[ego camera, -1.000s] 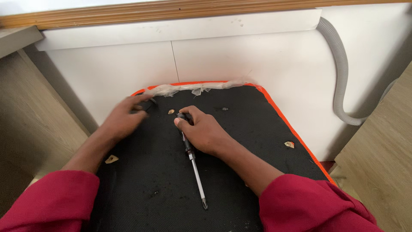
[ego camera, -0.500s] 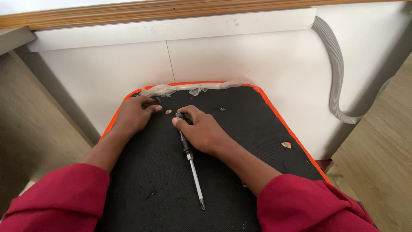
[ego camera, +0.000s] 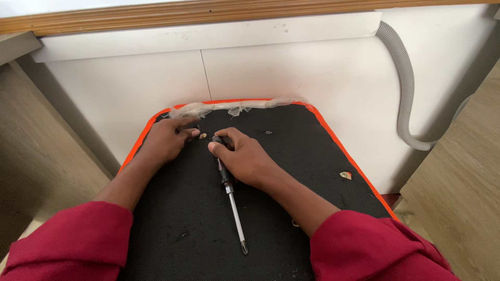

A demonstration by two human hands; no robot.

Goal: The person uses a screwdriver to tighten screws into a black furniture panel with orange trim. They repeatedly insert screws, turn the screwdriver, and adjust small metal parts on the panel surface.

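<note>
Head view: the left hand (ego camera: 165,139) lies flat on the black mat (ego camera: 291,171) at about 10 o'clock from the mat's middle, fingers stretched toward a small pale scrap (ego camera: 203,136) just beside the fingertips; against the picture from 1 s ago it sits closer to the right hand, and the gap between the 2 has narrowed; it grips nothing, palm down, fingers loosely spread. The right hand (ego camera: 245,158) rests over the handle of the screwdriver (ego camera: 233,208), fingers curled around the dark grip, thumb at 11 o'clock near the scrap; the shaft runs out from under the palm toward 6 o'clock, tip on the mat, much as it lay 0.5 s ago. The hands are near each other but not touching; the work appears to gather on the scrap between them. At 12 o'clock torn clear film (ego camera: 229,106) clings to the orange edge (ego camera: 333,138); at 3 o'clock lies another small chip (ego camera: 345,175); a grey hose (ego camera: 405,88) hangs on the white wall (ego camera: 291,67).
</note>
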